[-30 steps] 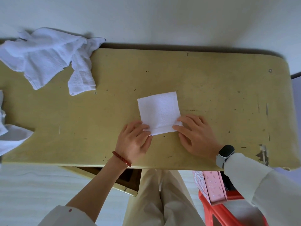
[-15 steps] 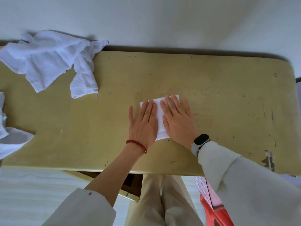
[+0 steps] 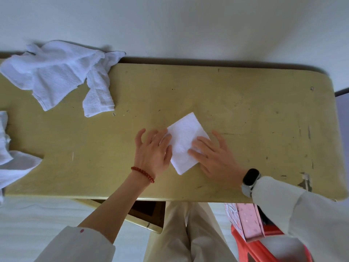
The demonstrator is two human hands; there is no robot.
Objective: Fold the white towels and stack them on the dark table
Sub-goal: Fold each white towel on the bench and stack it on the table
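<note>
A small white terry towel folded into a square (image 3: 186, 142) lies flat near the middle of the worn yellow-green bench (image 3: 245, 114), turned so its corners point toward 12, 3, 6 and 9 o'clock. The left hand (image 3: 154, 152), with a red bead bracelet (image 3: 143, 173) on its wrist, lies flat at the towel's 9 o'clock side, fingers straight and spread, fingertips touching the towel's edge. The right hand (image 3: 215, 157), with a black smartwatch (image 3: 250, 177) on its wrist, rests at the 4 o'clock side, straight fingers pressing on the towel's right corner. Neither hand grips anything. A crumpled heap of unfolded white towels (image 3: 62, 78) sits at the bench's 10 o'clock corner, well apart from the folded one. More white cloth (image 3: 13, 159) hangs over the 9 o'clock end. A red plastic stool (image 3: 264, 248) stands below the bench at 5 o'clock.
</note>
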